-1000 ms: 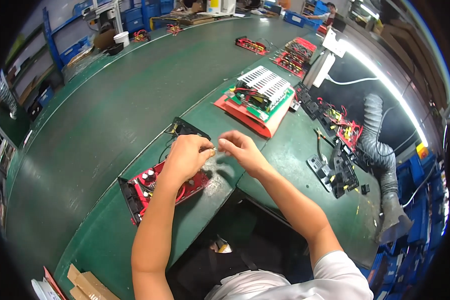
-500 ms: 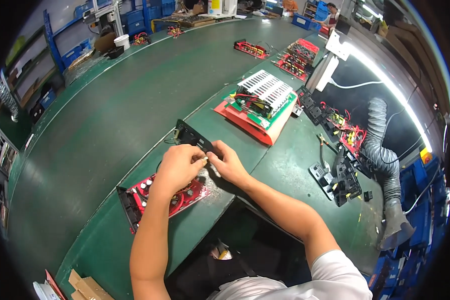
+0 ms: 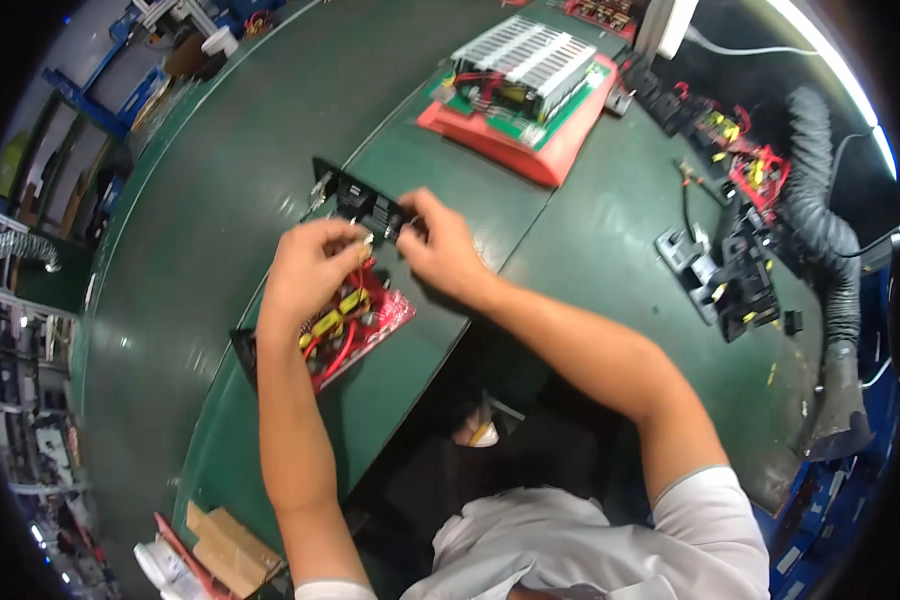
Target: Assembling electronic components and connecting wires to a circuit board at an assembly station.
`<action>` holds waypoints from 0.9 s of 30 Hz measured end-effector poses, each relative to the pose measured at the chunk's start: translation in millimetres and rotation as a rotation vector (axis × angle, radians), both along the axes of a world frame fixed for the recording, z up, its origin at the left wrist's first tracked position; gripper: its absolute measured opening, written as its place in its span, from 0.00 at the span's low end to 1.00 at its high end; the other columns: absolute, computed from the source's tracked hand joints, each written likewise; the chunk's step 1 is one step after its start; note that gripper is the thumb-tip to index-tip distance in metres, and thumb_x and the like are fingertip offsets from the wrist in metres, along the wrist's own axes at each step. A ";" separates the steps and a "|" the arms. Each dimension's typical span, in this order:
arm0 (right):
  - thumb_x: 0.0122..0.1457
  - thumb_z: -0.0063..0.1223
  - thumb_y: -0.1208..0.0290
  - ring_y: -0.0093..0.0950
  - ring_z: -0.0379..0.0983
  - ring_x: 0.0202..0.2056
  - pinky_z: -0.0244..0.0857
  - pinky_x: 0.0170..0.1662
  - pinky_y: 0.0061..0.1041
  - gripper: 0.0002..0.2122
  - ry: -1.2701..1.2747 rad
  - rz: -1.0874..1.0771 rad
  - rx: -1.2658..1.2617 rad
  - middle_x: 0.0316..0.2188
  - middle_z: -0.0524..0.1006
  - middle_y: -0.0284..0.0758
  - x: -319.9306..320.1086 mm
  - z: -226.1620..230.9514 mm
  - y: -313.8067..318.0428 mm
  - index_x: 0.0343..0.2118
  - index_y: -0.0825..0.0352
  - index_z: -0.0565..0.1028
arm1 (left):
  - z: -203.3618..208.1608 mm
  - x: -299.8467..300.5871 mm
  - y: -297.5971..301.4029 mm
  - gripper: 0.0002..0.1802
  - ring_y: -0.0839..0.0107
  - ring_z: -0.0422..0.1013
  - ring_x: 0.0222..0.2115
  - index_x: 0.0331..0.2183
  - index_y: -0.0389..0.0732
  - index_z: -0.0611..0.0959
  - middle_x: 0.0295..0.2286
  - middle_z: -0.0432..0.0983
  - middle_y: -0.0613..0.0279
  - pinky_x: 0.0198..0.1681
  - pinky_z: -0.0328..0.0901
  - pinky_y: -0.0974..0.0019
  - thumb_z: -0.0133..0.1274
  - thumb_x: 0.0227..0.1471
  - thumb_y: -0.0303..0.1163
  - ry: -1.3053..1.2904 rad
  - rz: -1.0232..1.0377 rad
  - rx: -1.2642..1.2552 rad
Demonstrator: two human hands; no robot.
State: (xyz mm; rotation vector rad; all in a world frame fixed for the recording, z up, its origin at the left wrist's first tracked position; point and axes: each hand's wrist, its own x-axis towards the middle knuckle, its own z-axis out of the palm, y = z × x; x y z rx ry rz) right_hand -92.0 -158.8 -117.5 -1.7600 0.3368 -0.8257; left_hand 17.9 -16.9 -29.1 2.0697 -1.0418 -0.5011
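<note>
My left hand [image 3: 312,268] is closed in a pinch on a small white connector [image 3: 368,240], just above the near side of a black panel [image 3: 358,196]. The fingers of my right hand [image 3: 443,248] close on the right end of that panel, which is tilted up off the bench. Partly under my left hand and forearm lies a red circuit board [image 3: 382,312] with yellow parts and red wires. A black end plate [image 3: 242,352] shows at its left side, mostly hidden by my forearm.
Beyond my hands, a white slotted metal cover [image 3: 526,52] sits on a green board over a red-orange sheet [image 3: 490,145]. Black plastic parts [image 3: 745,275] and pliers [image 3: 692,190] lie to the right, near a grey flexible duct [image 3: 820,210]. Cardboard [image 3: 232,550] stands at lower left.
The view has shifted. My hands have moved apart, the left drawing the white connector back from my right fingers. More of the black panel and the red board's yellow parts now shows.
</note>
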 end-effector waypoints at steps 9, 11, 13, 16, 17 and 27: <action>0.56 0.52 0.77 0.22 0.68 0.24 0.65 0.30 0.25 0.12 0.137 0.076 0.084 0.22 0.73 0.35 -0.7 -1.8 -2.8 0.42 0.71 0.69 | -28.1 -5.0 -3.3 0.10 0.79 0.74 0.27 0.36 0.31 0.84 0.28 0.80 0.62 0.33 0.68 0.73 0.58 0.49 0.25 -0.075 0.087 -0.162; 0.55 0.53 0.77 0.20 0.68 0.24 0.65 0.30 0.23 0.12 0.149 0.080 0.085 0.22 0.72 0.33 -4.2 -0.6 -1.1 0.42 0.71 0.69 | -33.8 -4.7 -0.5 0.09 0.79 0.74 0.26 0.35 0.30 0.84 0.28 0.79 0.62 0.32 0.68 0.74 0.57 0.49 0.23 -0.068 0.075 -0.202; 0.56 0.53 0.78 0.17 0.67 0.25 0.65 0.31 0.21 0.13 0.135 0.083 0.099 0.23 0.73 0.31 -4.3 -1.9 0.4 0.44 0.70 0.70 | -36.7 -2.1 1.5 0.09 0.79 0.74 0.26 0.35 0.30 0.84 0.28 0.79 0.62 0.31 0.67 0.74 0.58 0.49 0.22 -0.083 0.066 -0.185; 0.57 0.52 0.78 0.16 0.67 0.26 0.65 0.32 0.20 0.15 0.140 0.112 0.103 0.24 0.74 0.30 -4.2 -2.5 -0.2 0.48 0.71 0.70 | -35.1 -5.6 2.2 0.09 0.80 0.73 0.26 0.35 0.30 0.84 0.27 0.79 0.63 0.30 0.67 0.74 0.58 0.48 0.23 -0.083 0.071 -0.186; 0.58 0.51 0.79 0.15 0.67 0.27 0.65 0.32 0.20 0.16 0.137 0.102 0.049 0.26 0.75 0.29 -4.0 -3.0 -0.6 0.50 0.71 0.71 | -35.2 -5.7 1.9 0.09 0.79 0.73 0.25 0.35 0.31 0.84 0.27 0.78 0.63 0.30 0.67 0.74 0.59 0.48 0.24 -0.073 0.070 -0.198; 0.59 0.51 0.77 0.17 0.68 0.27 0.65 0.31 0.23 0.13 0.187 0.082 0.008 0.26 0.77 0.34 -2.9 -6.3 -3.8 0.47 0.72 0.73 | -30.0 -2.3 3.0 0.10 0.78 0.73 0.25 0.35 0.32 0.85 0.27 0.78 0.62 0.30 0.66 0.72 0.58 0.48 0.25 -0.088 0.074 -0.148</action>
